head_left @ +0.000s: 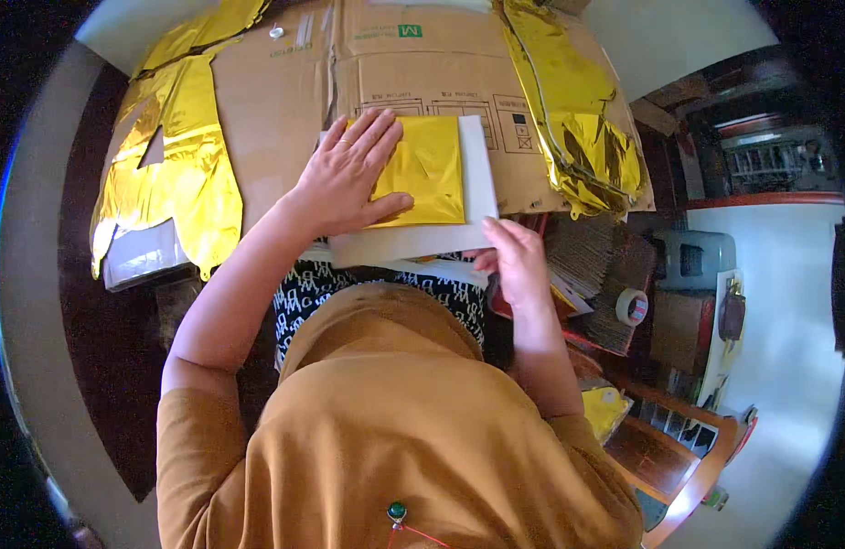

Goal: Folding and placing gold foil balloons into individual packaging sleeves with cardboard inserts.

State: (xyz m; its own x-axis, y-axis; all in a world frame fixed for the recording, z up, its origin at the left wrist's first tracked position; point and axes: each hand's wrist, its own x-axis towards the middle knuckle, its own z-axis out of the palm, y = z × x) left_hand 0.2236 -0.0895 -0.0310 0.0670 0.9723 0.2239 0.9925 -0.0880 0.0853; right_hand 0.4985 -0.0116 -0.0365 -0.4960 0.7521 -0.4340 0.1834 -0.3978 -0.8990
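Note:
A folded sheet of yellow foil (432, 178) lies flat on a larger white sheet (482, 169) at the near edge of the cardboard. My left hand (354, 174) rests on the foil's left side, palm down with fingers stretched out. At the white sheet's near right corner, my right hand (517, 261) pinches the sheet between thumb and fingers. The white sheet's right and near margins show beyond the foil, and part of its left side is hidden beneath my left hand and forearm.
Flattened brown cardboard (267, 119) covers the table. Shiny gold foil pieces (180, 165) drape over its left side; more gold foil (582, 110) lies at the right. A roll of tape (632, 307) sits at right, below a grey plastic stool (692, 261). A wooden chair (656, 453) stands lower right.

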